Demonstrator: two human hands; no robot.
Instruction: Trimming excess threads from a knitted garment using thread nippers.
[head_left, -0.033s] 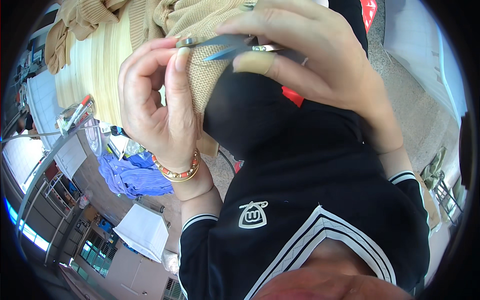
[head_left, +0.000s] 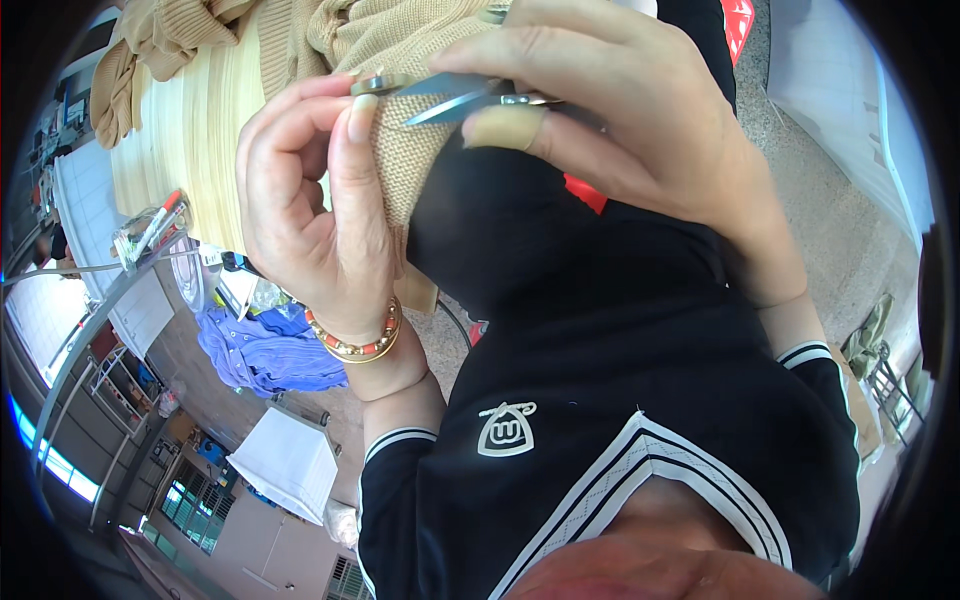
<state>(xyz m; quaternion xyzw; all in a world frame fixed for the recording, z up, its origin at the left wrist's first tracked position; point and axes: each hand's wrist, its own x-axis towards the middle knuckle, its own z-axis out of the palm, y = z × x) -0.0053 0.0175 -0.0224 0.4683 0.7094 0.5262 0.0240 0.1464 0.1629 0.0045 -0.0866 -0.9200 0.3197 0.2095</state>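
Note:
A tan knit garment [head_left: 412, 165] hangs over the table edge by my lap. My left hand [head_left: 310, 195] pinches its edge between thumb and fingers. At those fingertips sits a small brownish, shiny round piece [head_left: 375, 86], too small to name. From the right, my right hand [head_left: 640, 120] grips a pair of small scissors [head_left: 447, 104], blades parted and pointing left just over the knit. Whether the blades touch the yarn I cannot tell. A tan cover [head_left: 505, 128] wraps my right thumb. The scissors' grip is mostly hidden behind my fingers.
More tan knitwear [head_left: 165, 45] lies on the pale wooden table [head_left: 185, 130]. Purple-blue cloth [head_left: 255, 350] is heaped below the table's near side. Left of my hand, a clear holder with pens [head_left: 150, 235] stands by a curved metal bar [head_left: 95, 330].
The scissors' lower blade has tilted slightly in my right hand, which has shifted a little. My left hand keeps its pinch on the knit garment.

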